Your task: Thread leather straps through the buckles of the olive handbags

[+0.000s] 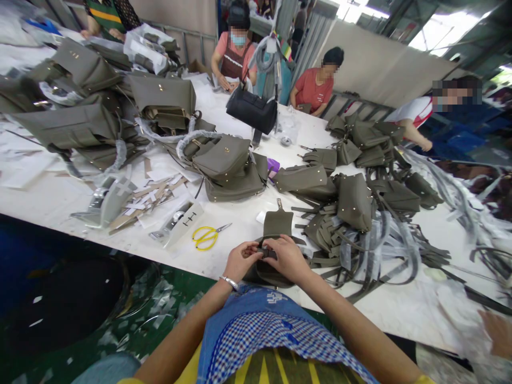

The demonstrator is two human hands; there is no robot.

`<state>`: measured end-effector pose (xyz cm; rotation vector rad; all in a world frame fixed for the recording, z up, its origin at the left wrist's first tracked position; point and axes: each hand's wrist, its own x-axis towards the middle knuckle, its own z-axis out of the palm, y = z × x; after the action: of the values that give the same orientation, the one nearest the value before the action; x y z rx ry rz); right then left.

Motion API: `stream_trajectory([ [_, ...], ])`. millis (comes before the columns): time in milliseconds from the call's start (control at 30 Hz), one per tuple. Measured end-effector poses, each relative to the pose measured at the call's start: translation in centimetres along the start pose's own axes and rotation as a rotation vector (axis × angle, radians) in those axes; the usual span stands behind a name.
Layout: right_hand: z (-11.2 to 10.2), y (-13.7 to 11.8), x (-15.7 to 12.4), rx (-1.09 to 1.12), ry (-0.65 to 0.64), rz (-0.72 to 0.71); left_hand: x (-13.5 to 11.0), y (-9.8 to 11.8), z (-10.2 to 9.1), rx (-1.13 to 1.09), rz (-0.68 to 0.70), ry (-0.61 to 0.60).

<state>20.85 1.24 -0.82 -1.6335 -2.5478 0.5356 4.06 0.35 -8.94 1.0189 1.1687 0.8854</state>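
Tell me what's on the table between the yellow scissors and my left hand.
Nothing: in the head view only bare table separates the yellow scissors from the left hand, which grips the olive bag with the right hand.

arms: bare to the elbow | left wrist: thin silver bangle (230, 281) | left hand (240, 261) and right hand (286, 259): bare | apron (256, 312): blue denim bib, small white stitched mark (275, 297) at its top, band of blue-and-white gingham (272, 337) beneath | yellow top (262, 373): darker stripes, showing below the gingham
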Motion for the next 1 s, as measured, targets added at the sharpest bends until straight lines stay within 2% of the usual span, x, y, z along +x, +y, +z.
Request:
stream_trajectory([
  [133,0.0,0.0,0.0,-0.053,0.012,-0.045,-0.1,0.0,0.2,-0.153,-0.072,-0.035],
  [233,-0.2,0.2,0.0,-0.106,0.003,-0.063,-0.2,0.0,-1.0,-0.195,-0.114,0.040],
  [300,-0.3,0.6,0.0,-0.126,0.000,-0.052,-0.3,-0.3,-3.1,-0.168,-0.118,0.121],
  [433,-0.4,1.3,0.0,-0.134,-0.001,-0.034,-0.9,-2.8,-9.4,-0.104,-0.137,0.302],
  [500,-0.2,1.4,0.2,-0.124,-0.001,-0.044,-1.3,-4.3,-12.1,0.017,-0.137,0.384],
  [567,0.0,1.3,0.5,-0.109,0.006,-0.064,-1.6,-5.3,-13.4,0.189,-0.109,0.417],
  [633,0.1,0.9,0.8,-0.089,0.029,-0.089,-1.6,-5.0,-12.9,0.335,-0.042,0.410],
  [700,-0.1,0.5,1.2,-0.072,0.047,-0.120,-1.2,-3.4,-10.8,0.415,0.070,0.382],
  [767,-0.4,0.0,1.4,-0.063,0.053,-0.156,-0.5,-1.1,-7.9,0.500,0.234,0.241],
  [833,-0.6,-0.4,1.3,-0.044,0.062,-0.182,0.3,1.1,-5.2,0.585,0.369,-0.032],
  [900,-0.7,-0.6,0.7,0.001,0.103,-0.167,1.0,2.6,-3.6,0.622,0.403,-0.213],
  [1000,-0.1,-0.5,-1.0,0.104,0.224,-0.023,1.9,3.2,-3.1,0.573,0.343,-0.233],
])
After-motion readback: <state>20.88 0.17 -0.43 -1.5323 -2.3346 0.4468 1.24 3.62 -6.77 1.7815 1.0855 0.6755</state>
